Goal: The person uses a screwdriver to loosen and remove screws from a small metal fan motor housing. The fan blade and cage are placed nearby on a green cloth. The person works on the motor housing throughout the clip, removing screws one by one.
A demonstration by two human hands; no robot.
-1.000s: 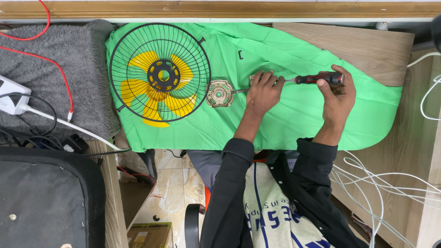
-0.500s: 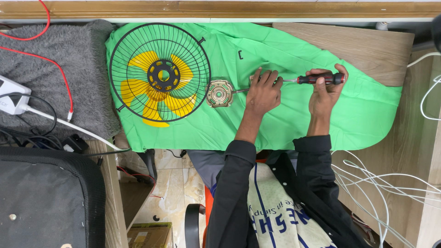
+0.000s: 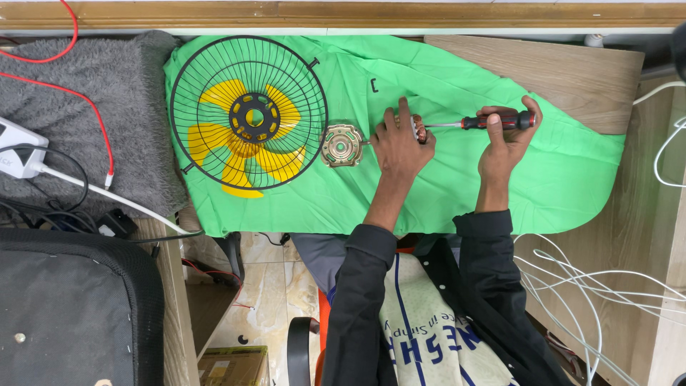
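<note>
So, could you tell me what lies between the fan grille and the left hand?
In the head view, a round metal motor cover lies on the green cloth between the fan grille and the left hand.

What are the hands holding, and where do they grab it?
The right hand grips a screwdriver by its red-and-black handle. The left hand covers a small coppery motor part on the green cloth, holding it from above.

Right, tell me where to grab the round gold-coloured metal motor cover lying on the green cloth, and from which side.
Take the round gold-coloured metal motor cover by its outer rim, coming straight down from above. It lies flat on the green cloth, so only the rim offers opposing edges. Pinch across its near and far edges: the black wire fan guard crowds one side, the left hand the other.
</note>
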